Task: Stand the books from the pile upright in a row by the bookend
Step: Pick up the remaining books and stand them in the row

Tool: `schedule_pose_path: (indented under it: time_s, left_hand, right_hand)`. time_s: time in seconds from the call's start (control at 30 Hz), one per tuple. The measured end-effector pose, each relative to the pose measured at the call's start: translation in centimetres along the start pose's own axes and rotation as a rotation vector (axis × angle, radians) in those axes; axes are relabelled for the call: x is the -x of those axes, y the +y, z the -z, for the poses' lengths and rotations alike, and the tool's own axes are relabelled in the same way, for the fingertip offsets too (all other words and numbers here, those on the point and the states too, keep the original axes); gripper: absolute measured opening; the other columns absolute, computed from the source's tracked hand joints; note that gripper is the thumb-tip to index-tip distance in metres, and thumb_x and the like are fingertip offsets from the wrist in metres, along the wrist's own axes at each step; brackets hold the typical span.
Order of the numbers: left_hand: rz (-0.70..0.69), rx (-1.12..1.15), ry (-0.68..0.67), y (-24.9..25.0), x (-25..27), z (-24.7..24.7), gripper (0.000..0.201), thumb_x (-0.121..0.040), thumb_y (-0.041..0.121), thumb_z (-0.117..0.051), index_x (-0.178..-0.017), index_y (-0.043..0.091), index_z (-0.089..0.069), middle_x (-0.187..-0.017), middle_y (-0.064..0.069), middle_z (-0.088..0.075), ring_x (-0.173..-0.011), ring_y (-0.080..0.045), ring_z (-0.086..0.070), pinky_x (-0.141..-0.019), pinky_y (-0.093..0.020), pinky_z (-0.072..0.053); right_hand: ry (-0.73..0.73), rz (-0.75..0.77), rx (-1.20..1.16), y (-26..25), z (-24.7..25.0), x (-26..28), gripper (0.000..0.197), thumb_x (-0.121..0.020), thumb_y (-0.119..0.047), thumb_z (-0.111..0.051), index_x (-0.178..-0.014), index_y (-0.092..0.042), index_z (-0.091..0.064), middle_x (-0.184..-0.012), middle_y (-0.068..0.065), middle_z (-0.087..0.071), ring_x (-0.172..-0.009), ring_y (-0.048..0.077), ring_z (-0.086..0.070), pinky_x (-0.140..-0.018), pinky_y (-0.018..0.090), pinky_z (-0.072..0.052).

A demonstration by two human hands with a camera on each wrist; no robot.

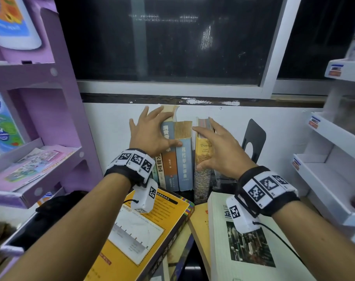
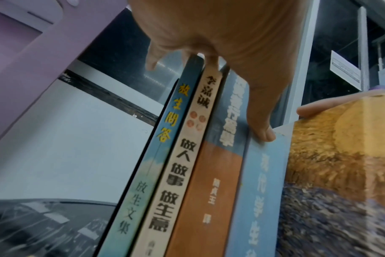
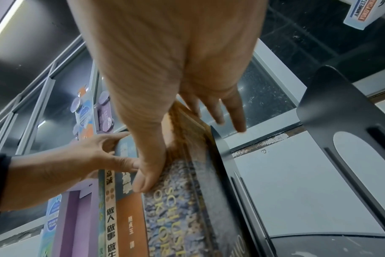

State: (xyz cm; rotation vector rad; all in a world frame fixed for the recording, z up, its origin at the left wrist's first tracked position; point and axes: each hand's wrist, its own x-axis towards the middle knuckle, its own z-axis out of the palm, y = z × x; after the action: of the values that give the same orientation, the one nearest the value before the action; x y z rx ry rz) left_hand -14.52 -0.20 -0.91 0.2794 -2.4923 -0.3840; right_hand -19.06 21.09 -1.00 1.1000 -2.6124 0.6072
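Worktop: a dark worktop (image 1: 193, 194) set against a white wall under a dark window (image 1: 168, 37).
Room: a purple rack (image 1: 51, 118) stands at the left and white shelves (image 1: 324, 169) at the right.
Rack contents: a pink leaflet (image 1: 30, 169) lies flat on the purple rack's lower shelf; a blue pack stands on the shelf above it.
Row: five books (image 1: 182, 159) stand upright, spines out, on the worktop by the wall, left of the black bookend (image 1: 253, 138).
Bookend: upright, just right of the row; from the head view I cannot tell whether it touches the last book.
Pile: a yellow book (image 1: 148, 230) and a white book (image 1: 243, 250) lie flat in front, nearer me, with others under them.
Left hand (image 1: 150, 132): fingers spread over the left end of the row, thumb pressed on the light blue spine; it steadies the books rather than clasping one.
Right hand (image 1: 219, 151): fingers straight on the top of the patterned book (image 1: 203, 159) at the row's right end, thumb on its spine.
Left wrist view: shows two thin spines at the row's far left, blue and cream, leaning slightly right; the head view mostly hides them.
Right wrist view: shows a thin dark sheet (image 3: 222, 156) upright against the patterned book's right side, and the bookend apart from it.
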Motion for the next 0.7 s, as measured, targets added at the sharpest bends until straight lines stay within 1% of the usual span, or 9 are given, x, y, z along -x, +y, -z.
schedule_pose_path:
  time_s: [0.03, 0.1, 0.13, 0.17, 0.37, 0.5, 0.57, 0.63, 0.7]
  left_hand:
    - [0.011, 0.069, 0.008, -0.1, 0.1, -0.1, 0.092, -0.057, 0.064, -0.079, -0.138, 0.040, -0.042, -0.154, 0.007, -0.033, -0.145, -0.024, -0.020, -0.114, -0.060, -0.019]
    - [-0.009, 0.183, 0.035, -0.3, 0.1, -0.3, 0.091, -0.056, 0.056, -0.084, -0.135, 0.032, -0.048, -0.147, 0.003, -0.043, -0.137, -0.022, -0.036, -0.111, -0.047, -0.032]
    - [-0.022, 0.209, 0.042, -0.3, 0.0, -0.3, 0.090, -0.056, 0.052, -0.086, -0.134, 0.029, -0.050, -0.144, 0.002, -0.046, -0.133, -0.021, -0.041, -0.110, -0.042, -0.036]
    - [-0.031, 0.222, 0.040, -0.3, -0.1, -0.3, 0.089, -0.056, 0.050, -0.086, -0.134, 0.027, -0.051, -0.143, 0.001, -0.047, -0.131, -0.020, -0.043, -0.109, -0.040, -0.037]
    - [-0.042, 0.242, -0.006, -0.6, -0.4, -0.5, 0.091, -0.055, 0.046, -0.088, -0.136, 0.029, -0.049, -0.147, -0.001, -0.043, -0.135, -0.021, -0.039, -0.110, -0.048, -0.036]
    - [-0.047, 0.252, 0.007, -0.5, -0.4, -0.7, 0.089, -0.056, 0.043, -0.088, -0.136, 0.030, -0.050, -0.147, -0.001, -0.043, -0.135, -0.020, -0.039, -0.111, -0.047, -0.035]
    - [-0.049, 0.257, 0.012, -0.5, -0.4, -0.7, 0.088, -0.056, 0.043, -0.088, -0.135, 0.030, -0.051, -0.147, -0.001, -0.043, -0.135, -0.020, -0.039, -0.111, -0.047, -0.035]
    - [-0.053, 0.254, 0.017, -0.4, -0.4, -0.7, 0.088, -0.057, 0.043, -0.088, -0.135, 0.029, -0.051, -0.146, -0.001, -0.044, -0.135, -0.020, -0.039, -0.110, -0.046, -0.036]
    - [-0.057, 0.248, 0.021, -0.3, -0.3, -0.7, 0.088, -0.057, 0.043, -0.088, -0.135, 0.029, -0.051, -0.146, -0.001, -0.044, -0.134, -0.020, -0.040, -0.110, -0.045, -0.036]
  right_hand:
    - [-0.004, 0.005, -0.062, 0.0, 0.0, 0.1, 0.108, -0.057, -0.033, -0.091, -0.146, -0.043, -0.029, -0.161, 0.006, -0.008, -0.145, 0.029, -0.019, -0.113, 0.041, -0.026]
    - [-0.006, 0.020, -0.118, 0.1, 0.0, 0.0, 0.107, -0.058, -0.026, -0.091, -0.146, -0.042, -0.032, -0.161, 0.007, -0.007, -0.143, 0.027, -0.026, -0.112, 0.034, -0.029]
    - [-0.004, 0.027, -0.124, 0.1, -0.1, 0.0, 0.106, -0.059, -0.025, -0.091, -0.145, -0.041, -0.033, -0.161, 0.008, -0.007, -0.143, 0.026, -0.027, -0.112, 0.032, -0.029]
    - [-0.002, 0.033, -0.126, 0.1, -0.1, -0.1, 0.105, -0.059, -0.024, -0.091, -0.145, -0.042, -0.034, -0.161, 0.008, -0.006, -0.143, 0.026, -0.026, -0.111, 0.030, -0.029]
    - [0.008, 0.051, -0.124, 0.5, -0.4, -0.4, 0.101, -0.060, -0.026, -0.090, -0.143, -0.047, -0.035, -0.161, 0.008, -0.009, -0.145, 0.028, -0.022, -0.114, 0.038, -0.029]
    - [0.009, 0.065, -0.104, 0.8, -0.6, -0.6, 0.098, -0.063, -0.027, -0.088, -0.142, -0.047, -0.035, -0.161, 0.004, -0.012, -0.145, 0.027, -0.021, -0.115, 0.043, -0.027]
    - [0.009, 0.074, -0.093, 0.9, -0.6, -0.8, 0.097, -0.064, -0.028, -0.087, -0.143, -0.046, -0.034, -0.160, 0.001, -0.016, -0.145, 0.026, -0.020, -0.116, 0.049, -0.025]
    - [0.010, 0.090, -0.097, 1.1, -0.6, -1.0, 0.095, -0.065, -0.028, -0.087, -0.143, -0.044, -0.035, -0.159, 0.000, -0.019, -0.147, 0.024, -0.015, -0.115, 0.056, -0.022]
    - [0.012, 0.100, -0.113, 1.2, -0.6, -1.3, 0.094, -0.065, -0.027, -0.087, -0.143, -0.043, -0.037, -0.159, 0.000, -0.021, -0.147, 0.023, -0.014, -0.116, 0.053, -0.021]
